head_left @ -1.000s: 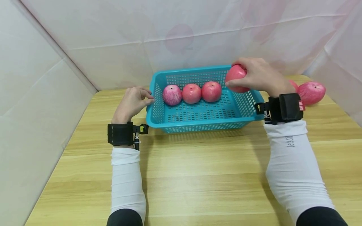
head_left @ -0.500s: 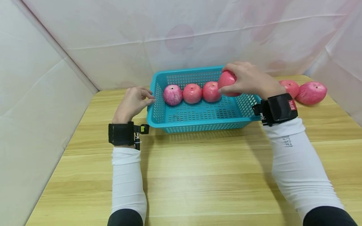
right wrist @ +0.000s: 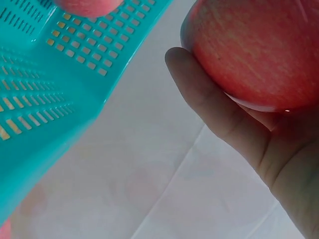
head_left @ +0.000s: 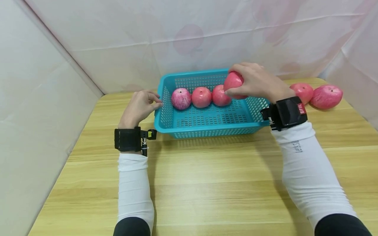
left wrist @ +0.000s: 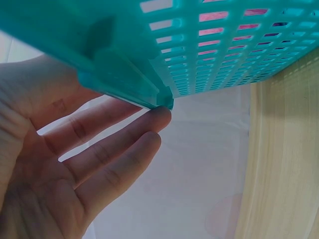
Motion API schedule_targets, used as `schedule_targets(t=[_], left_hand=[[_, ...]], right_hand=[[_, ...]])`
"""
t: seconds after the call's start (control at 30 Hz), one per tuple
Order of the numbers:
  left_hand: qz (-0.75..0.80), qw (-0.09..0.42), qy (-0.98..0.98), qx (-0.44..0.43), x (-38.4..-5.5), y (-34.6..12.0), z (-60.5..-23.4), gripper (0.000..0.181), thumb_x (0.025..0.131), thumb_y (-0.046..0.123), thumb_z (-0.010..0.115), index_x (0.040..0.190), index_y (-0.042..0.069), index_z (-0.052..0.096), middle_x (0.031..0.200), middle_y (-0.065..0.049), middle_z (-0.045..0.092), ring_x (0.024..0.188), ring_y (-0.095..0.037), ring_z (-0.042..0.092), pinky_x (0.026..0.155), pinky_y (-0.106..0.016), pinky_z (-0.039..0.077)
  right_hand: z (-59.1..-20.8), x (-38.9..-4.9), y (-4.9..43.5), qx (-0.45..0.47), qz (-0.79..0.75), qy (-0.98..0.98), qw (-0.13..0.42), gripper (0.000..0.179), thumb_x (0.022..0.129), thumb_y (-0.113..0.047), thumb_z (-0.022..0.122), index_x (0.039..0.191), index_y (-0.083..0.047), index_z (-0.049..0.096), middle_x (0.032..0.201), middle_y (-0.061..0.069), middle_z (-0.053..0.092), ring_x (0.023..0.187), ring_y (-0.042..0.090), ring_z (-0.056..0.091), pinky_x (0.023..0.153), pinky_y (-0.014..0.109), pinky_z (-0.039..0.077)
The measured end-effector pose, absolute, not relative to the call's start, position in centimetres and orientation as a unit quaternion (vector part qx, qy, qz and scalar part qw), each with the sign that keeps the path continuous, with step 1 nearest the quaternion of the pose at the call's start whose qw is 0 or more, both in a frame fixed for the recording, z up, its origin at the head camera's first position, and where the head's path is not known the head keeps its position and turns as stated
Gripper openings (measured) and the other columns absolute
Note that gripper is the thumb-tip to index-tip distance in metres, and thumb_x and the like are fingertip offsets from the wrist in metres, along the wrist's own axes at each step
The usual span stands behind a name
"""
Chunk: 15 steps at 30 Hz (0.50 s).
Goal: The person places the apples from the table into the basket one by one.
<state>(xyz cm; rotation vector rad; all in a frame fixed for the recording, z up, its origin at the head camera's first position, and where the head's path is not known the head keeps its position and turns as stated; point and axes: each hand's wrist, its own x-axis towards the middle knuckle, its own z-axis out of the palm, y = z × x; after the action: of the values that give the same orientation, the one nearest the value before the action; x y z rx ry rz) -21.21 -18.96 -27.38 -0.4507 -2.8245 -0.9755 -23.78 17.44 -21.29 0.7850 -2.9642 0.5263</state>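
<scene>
My right hand [head_left: 254, 82] grips a red apple [head_left: 232, 82] above the right part of the blue plastic basket [head_left: 206, 126]. In the right wrist view that held apple [right wrist: 259, 55] has a finger along its underside and hangs outside the basket's wall [right wrist: 79, 94] from this angle. Inside the basket, a streaked purplish apple [head_left: 181, 99] and two redder apples, the middle one [head_left: 201, 97] and the right one [head_left: 220, 95], form a row. My left hand [head_left: 138, 106] pinches the basket's left rim; in the left wrist view its fingers [left wrist: 114, 174] reach out to the rim [left wrist: 119, 74].
Two more apples, a round one [head_left: 302, 91] and a streaked one [head_left: 326, 97], lie on the wooden table [head_left: 212, 183] to the right of the basket. A pale cloth backdrop [head_left: 127, 39] rises close behind the basket and along both sides.
My right hand has carried its apple leftward over the basket, toward the row of apples. The round apple on the table has come out from behind the right wrist. The left hand stays at the rim.
</scene>
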Motion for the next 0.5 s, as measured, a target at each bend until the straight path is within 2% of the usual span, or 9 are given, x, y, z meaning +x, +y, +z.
schedule_targets(t=[0.4,0.5], left_hand=[[-0.320,0.060,-0.934,-0.150,-21.4,-18.8,-27.3,0.015,0.093,0.003,0.072,0.102,-0.008,0.077,0.122,-0.022,0.067,0.116,-0.038,0.061,0.096,-0.051,0.052],[-0.319,0.056,-0.935,-0.146,-21.4,-18.8,-27.3,0.015,0.093,0.002,0.071,0.103,-0.008,0.077,0.122,-0.022,0.067,0.115,-0.038,0.061,0.096,-0.051,0.052]], right_hand=[[-21.0,-23.6,16.4,0.271,0.174,-0.947,0.010,0.063,0.088,-0.048,0.071,0.135,-0.008,0.055,0.134,0.020,0.055,0.116,0.041,0.048,0.080,0.058,0.053],[-21.0,-23.7,16.0,0.277,0.171,-0.946,0.010,0.061,0.089,-0.046,0.071,0.134,-0.008,0.056,0.131,0.020,0.057,0.113,0.040,0.049,0.079,0.056,0.053]])
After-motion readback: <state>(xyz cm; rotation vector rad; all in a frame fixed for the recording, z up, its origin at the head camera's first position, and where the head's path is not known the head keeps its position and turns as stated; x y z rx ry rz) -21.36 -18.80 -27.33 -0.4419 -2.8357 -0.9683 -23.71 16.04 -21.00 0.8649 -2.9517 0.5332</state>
